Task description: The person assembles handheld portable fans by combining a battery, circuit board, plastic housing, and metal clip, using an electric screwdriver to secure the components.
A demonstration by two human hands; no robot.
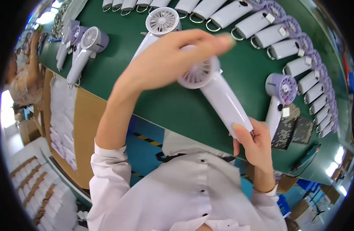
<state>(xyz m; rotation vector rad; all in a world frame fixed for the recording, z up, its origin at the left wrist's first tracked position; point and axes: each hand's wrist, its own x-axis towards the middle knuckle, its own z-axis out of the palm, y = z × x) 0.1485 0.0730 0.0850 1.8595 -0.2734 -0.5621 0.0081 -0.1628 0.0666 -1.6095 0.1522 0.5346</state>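
A white handheld fan [225,102] is held at a slant over the green table. My right hand [256,144] grips the lower end of its handle between thumb and fingers. Across the top of the fan's round head lies my left hand [171,57], fingers stretched out and slightly blurred, hiding part of the grille. Whether its underside touches the fan I cannot tell. Just beyond my left wrist lies another white fan [163,21], its handle partly behind my forearm. A white fan with a purple head [275,109] rests on the table near my right hand.
Several white and purple fans [254,24] form a curved row along the far and right side. More fans [86,50] lie at left. Dark speckled blocks [286,133] and a green-black tool [306,159] sit at right. A cardboard box [90,134] stands left, near another person [27,81].
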